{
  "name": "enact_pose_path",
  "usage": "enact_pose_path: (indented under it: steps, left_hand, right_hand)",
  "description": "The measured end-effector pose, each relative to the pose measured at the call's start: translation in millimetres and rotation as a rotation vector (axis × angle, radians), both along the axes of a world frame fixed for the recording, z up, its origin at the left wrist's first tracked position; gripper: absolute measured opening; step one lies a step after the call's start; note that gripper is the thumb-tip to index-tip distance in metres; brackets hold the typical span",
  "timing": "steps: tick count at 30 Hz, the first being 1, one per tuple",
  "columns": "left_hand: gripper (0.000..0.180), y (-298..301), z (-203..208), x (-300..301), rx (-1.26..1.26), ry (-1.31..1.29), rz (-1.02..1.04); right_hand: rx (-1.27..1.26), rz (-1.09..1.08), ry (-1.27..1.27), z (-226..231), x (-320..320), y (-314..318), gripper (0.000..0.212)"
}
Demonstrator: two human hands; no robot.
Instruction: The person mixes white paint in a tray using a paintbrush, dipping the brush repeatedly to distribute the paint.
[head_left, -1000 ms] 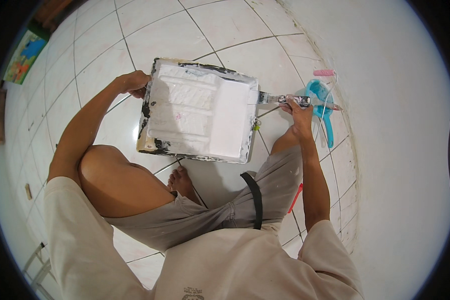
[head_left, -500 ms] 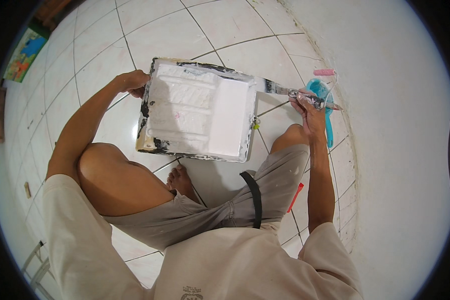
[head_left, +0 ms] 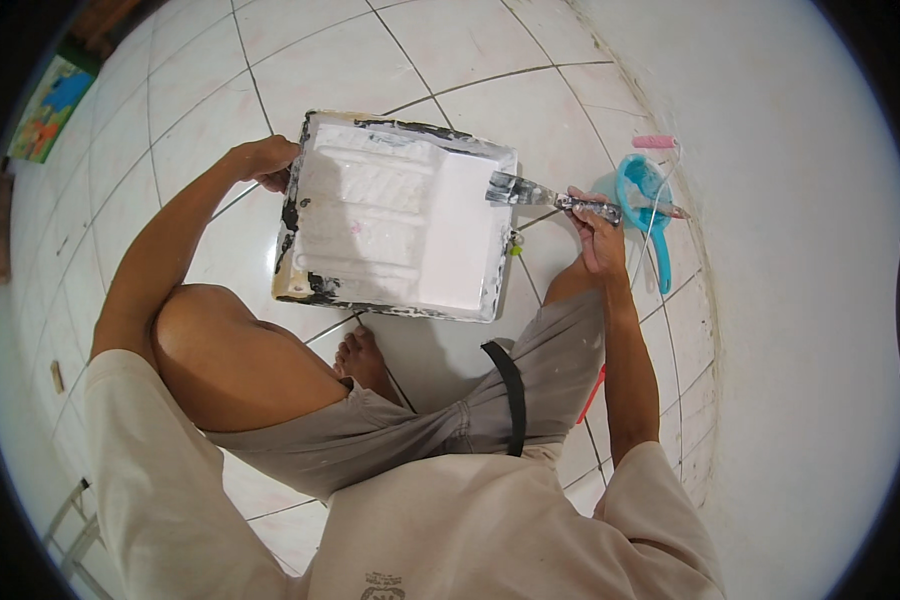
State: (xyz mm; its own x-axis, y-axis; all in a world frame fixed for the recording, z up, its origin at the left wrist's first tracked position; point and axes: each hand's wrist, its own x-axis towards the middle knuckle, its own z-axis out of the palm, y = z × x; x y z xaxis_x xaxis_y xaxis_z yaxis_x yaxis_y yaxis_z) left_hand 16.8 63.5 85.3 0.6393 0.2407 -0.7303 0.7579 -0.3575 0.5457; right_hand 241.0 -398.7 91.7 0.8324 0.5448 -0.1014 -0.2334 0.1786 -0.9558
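Observation:
A paint tray of white paint is in front of me, its ribbed slope at the left and its paint well at the right. Dried black and white paint crusts the rim. My left hand is closed on the tray's upper left edge, the fingers partly hidden behind it. In my right hand is a paint-smeared putty knife with a dark handle. Its flat blade reaches over the tray's right rim, above the white paint. Just past this hand stands a light-blue dipper, with a paint-stained brush handle sticking out.
A pink roller lies beyond the dipper, near the white wall on the right. Something red lies by my right thigh. My bare foot is on the tiled floor below the tray. A colourful picture is at the far left.
My right hand has moved left with the putty knife, bringing its blade from beside the tray's right rim to over the paint. My left hand stays on the tray.

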Motion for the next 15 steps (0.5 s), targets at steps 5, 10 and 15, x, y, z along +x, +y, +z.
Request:
enact_pose_path:
  steps: [5, 10, 15]
  left_hand:
    - [0.048, 3.6, -1.3, 0.4, -0.022, 0.001, 0.011]
    - [0.047, 3.3, -1.4, -3.2, -0.035, -0.019, 0.033]
    - [0.05, 8.6, -6.7, -4.3, -0.043, -0.049, -0.028]
  right_hand:
    - [-0.061, -0.031, 0.006, 0.1, 0.5, -1.2, 0.018]
    - [-0.233, -0.171, -0.163, 20.5, -6.0, -2.5, 0.02]
    - [-0.213, -0.172, -0.279, 36.4, -15.1, -3.9, 0.02]
